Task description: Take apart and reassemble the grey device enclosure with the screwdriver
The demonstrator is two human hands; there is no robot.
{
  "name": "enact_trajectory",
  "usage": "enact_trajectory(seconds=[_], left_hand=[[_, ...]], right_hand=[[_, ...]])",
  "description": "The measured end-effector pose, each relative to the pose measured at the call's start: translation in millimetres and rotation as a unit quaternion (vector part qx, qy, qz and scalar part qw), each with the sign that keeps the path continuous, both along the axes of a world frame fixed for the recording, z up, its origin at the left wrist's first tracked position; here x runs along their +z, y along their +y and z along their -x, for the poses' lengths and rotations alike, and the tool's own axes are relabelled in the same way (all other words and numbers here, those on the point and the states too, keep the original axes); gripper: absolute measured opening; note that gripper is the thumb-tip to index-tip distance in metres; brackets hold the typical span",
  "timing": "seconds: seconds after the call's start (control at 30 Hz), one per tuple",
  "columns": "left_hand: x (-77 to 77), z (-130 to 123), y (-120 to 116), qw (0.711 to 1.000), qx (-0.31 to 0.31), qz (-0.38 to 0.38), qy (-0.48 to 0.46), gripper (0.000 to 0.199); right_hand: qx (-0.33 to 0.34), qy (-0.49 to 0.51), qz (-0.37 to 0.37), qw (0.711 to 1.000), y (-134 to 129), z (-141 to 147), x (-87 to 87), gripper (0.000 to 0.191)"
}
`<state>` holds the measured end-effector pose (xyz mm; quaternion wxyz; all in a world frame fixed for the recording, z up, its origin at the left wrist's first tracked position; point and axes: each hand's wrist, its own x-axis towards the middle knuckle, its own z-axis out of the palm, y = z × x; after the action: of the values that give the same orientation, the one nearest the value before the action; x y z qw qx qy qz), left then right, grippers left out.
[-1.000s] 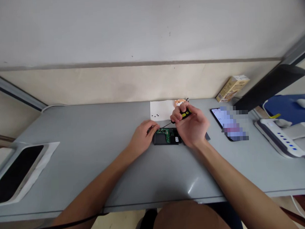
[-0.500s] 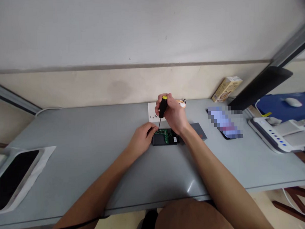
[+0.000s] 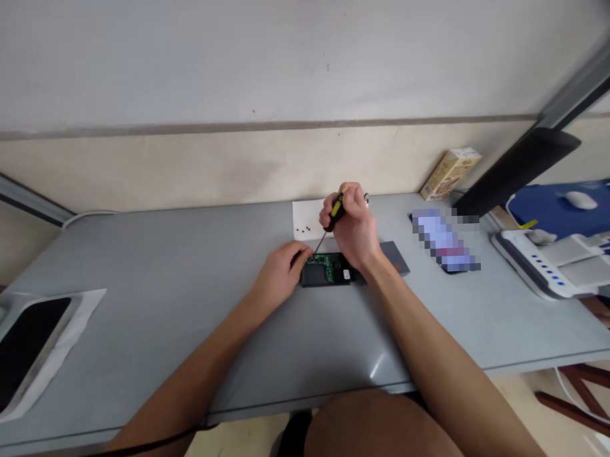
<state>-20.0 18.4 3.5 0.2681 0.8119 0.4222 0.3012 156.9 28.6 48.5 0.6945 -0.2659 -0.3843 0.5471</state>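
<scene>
My right hand [image 3: 353,220] is wrapped round the handle of a black and yellow screwdriver [image 3: 335,213]. The screwdriver leans, its thin shaft pointing down and left to the upper left corner of an opened black device [image 3: 317,276] with a green circuit board [image 3: 329,267]. Beside that corner, the thumb and fingertips of my left hand [image 3: 285,266] are pinched together near the screwdriver's tip. Whatever is between them is too small to make out. Behind the device, several tiny dark screws [image 3: 303,230] lie on a white sheet [image 3: 299,215], partly covered by my right hand.
A dark grey panel [image 3: 393,259] lies right of the device, partly behind my right wrist. Farther right are a phone [image 3: 443,240], a carton [image 3: 450,174], a black stand-like object [image 3: 518,174] and a white power strip [image 3: 531,264]. At the left lies a black-screened tablet-like object [image 3: 26,351].
The screwdriver has gone from nearly upright to a clear tilt, its handle moving right with my right hand. My left hand stays at the device's corner. The whole view has shifted slightly.
</scene>
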Motion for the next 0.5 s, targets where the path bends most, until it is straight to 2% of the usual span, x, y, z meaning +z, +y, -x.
enact_trajectory(seconds=[0.23, 0.37, 0.5], left_hand=[[-1.9, 1, 1, 1.0, 0.0, 0.0, -0.005, 0.02], [-0.8, 1, 1, 1.0, -0.001, 0.003, -0.006, 0.021], [1.3, 1, 0, 1.0, -0.005, 0.007, -0.003, 0.021]], right_hand=[[0.042, 0.029, -0.003, 0.999, 6, -13, -2.7, 0.019], [0.039, 0.025, 0.005, 0.999, 6, -8, -1.6, 0.027], [0.009, 0.033, 0.008, 0.999, 0, 0, 3.8, 0.037]])
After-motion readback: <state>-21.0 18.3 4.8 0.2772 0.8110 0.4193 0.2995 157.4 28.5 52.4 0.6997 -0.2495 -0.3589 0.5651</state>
